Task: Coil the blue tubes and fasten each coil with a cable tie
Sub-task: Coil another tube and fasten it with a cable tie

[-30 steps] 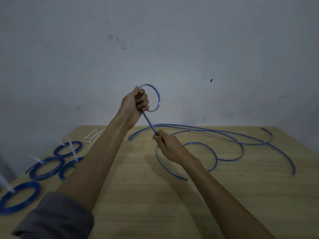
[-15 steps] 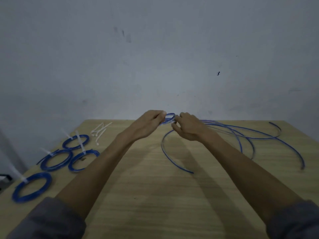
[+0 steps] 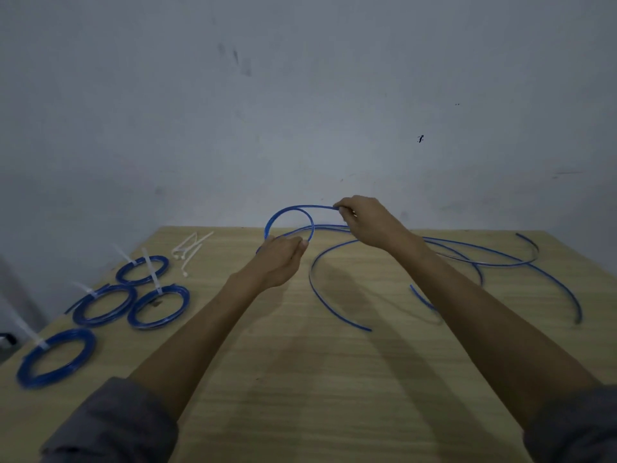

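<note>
A small loop of blue tube (image 3: 277, 218) stands up above the far middle of the wooden table (image 3: 334, 379). My left hand (image 3: 280, 259) grips the bottom of this loop. My right hand (image 3: 365, 218) pinches the tube further along, raised to the right of the loop. From there the loose blue tube (image 3: 320, 295) trails in wide curves over the right half of the table. Several finished blue coils (image 3: 157, 304), each with a white tie on it, lie at the left. Loose white cable ties (image 3: 188, 248) lie at the far left.
A grey wall (image 3: 300, 111) rises right behind the table's far edge. The table's left edge runs close to the finished coils. Another loose blue tube (image 3: 564, 295) curves along the right side.
The hands came together near the table half a second ago and have since parted. My right hand has lifted to the right, drawing the tube into a wider loop above my left hand.
</note>
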### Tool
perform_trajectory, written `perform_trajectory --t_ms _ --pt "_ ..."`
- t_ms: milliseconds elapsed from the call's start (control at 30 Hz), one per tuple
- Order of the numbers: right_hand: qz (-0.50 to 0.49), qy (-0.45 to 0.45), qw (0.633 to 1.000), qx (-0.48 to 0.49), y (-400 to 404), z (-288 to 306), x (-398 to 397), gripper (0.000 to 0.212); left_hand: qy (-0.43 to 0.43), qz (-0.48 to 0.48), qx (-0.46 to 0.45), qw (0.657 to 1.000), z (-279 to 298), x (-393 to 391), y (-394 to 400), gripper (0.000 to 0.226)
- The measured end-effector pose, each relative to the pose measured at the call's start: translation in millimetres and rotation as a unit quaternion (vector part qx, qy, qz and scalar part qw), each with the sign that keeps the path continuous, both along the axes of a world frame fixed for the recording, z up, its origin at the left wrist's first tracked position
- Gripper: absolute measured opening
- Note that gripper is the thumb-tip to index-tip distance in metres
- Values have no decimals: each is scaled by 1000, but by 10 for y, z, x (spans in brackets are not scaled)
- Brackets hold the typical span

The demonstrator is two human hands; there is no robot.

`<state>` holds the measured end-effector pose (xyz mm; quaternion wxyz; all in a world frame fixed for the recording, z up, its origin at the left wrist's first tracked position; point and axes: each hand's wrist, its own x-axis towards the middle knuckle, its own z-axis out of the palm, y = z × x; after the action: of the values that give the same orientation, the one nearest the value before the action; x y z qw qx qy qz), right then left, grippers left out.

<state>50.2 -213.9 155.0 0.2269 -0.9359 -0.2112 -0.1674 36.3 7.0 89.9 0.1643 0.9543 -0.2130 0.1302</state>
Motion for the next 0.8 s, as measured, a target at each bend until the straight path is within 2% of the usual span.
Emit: perform_trajectory --t_ms 167,267,400,467,567,600,800 --pt "32 19 997 68 261 -10 -100 38 41 4 -159 986 73 -26 -58 43" --pt "53 14 991 119 401 -51 -180 40 35 4 -273 961 213 -74 -144 42" --pt "66 27 974 217 550 -108 -263 38 70 33 -355 932 303 -43 -213 40" --pt "73 55 959 268 615 -134 -301 34 106 62 -444 887 350 26 -225 43" --pt "77 79 952 287 707 -164 -396 27 176 61 -609 771 437 99 -226 52" --pt "78 81 951 289 732 -168 -434 27 185 44 -641 743 450 107 -226 54" --pt "113 119 953 253 754 -231 -553 29 205 10 -724 659 586 26 -215 42"
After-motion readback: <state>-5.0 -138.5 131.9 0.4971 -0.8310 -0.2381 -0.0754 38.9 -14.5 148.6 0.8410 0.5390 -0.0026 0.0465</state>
